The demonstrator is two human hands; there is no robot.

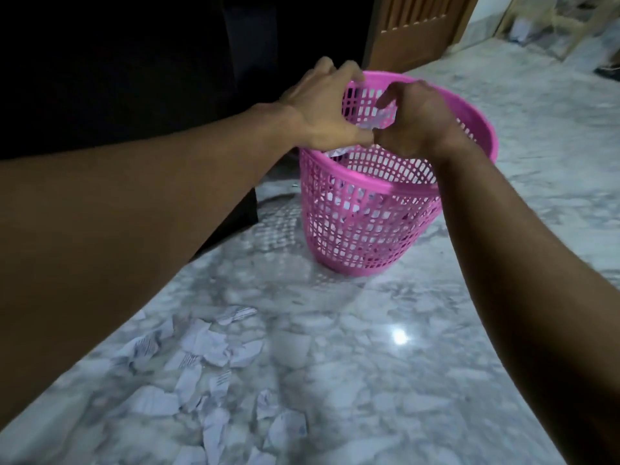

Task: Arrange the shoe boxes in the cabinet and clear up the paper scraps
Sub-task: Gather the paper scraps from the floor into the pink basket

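Observation:
A pink plastic mesh bin [365, 223] stands on the marble floor. Both my hands hover over its open top, side by side. My left hand [327, 109] and my right hand [419, 119] have curled fingers around a wad of crumpled white paper [379, 119] held between them above the bin. More white paper shows inside the bin through the mesh. Several crumpled paper scraps [208, 370] lie scattered on the floor in the near left foreground. No shoe box is in view.
A dark cabinet or furniture side [134, 78] fills the upper left, right behind the bin. A wooden door [422, 25] stands at the back. Clutter and papers [536, 25] lie at the far right. A light glare [399, 337] shines on the floor.

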